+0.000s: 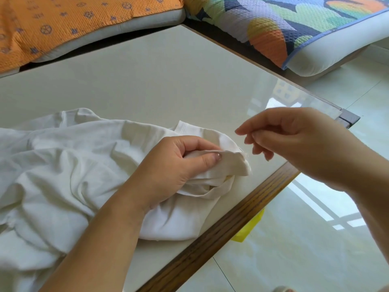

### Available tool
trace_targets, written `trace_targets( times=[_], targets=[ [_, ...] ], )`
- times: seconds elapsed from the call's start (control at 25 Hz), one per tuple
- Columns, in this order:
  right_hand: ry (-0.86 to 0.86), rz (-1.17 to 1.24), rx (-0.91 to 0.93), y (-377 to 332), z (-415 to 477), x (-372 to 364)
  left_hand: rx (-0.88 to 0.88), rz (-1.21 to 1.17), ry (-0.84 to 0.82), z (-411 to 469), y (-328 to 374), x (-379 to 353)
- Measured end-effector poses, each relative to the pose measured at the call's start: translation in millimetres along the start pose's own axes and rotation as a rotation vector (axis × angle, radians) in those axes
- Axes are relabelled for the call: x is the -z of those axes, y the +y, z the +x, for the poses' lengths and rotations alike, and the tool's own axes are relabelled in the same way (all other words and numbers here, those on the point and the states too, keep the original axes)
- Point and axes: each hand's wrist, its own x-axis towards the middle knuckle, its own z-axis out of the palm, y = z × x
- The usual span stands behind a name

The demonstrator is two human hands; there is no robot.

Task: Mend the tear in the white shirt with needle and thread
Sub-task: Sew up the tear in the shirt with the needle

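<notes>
The white shirt [63, 165] lies crumpled on the pale table [147, 81], spreading from the left edge to the table's right side. My left hand [176, 165] grips a folded edge of the shirt between thumb and fingers, with the fabric's tip poking out to the right. My right hand [294, 142] hovers just right of that tip, above the table's edge, with its fingers curled and the fingertips pinched together. The needle and thread are too thin to make out between those fingertips. The tear is hidden in the pinched fold.
A wooden rim [231, 224] borders the table on the near right, with glossy floor tiles [305, 249] beyond. A yellow object [250, 228] sits below the rim. An orange cushion [63, 22] and a multicoloured cushion [294, 24] lie behind the table.
</notes>
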Motion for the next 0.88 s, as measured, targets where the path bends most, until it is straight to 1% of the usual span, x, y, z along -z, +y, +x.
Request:
trace_targets(
  times=[0.08, 0.16, 0.32, 0.64, 0.88],
  targets=[
    [0.027, 0.137, 0.023, -1.6, 0.0, -0.3, 0.000, -0.010, -0.002, -0.4, -0.8, -1.1],
    [0.019, 0.185, 0.018, -2.1, -0.5, -3.7, -0.008, -0.002, -0.006, 0.0, -1.1, -2.1],
    [0.018, 0.109, 0.021, -3.9, -0.6, -9.6, -0.021, -0.006, -0.016, 0.6, -0.6, -1.4],
    [-0.054, -0.064, 0.024, -1.9, -2.6, -16.0, -0.047, -0.002, -0.020, 1.2, -2.2, 0.3],
    [-0.056, -0.120, 0.009, -2.3, -2.7, -17.4, -0.050, 0.001, -0.008, 1.8, -2.6, 0.3]
  ],
)
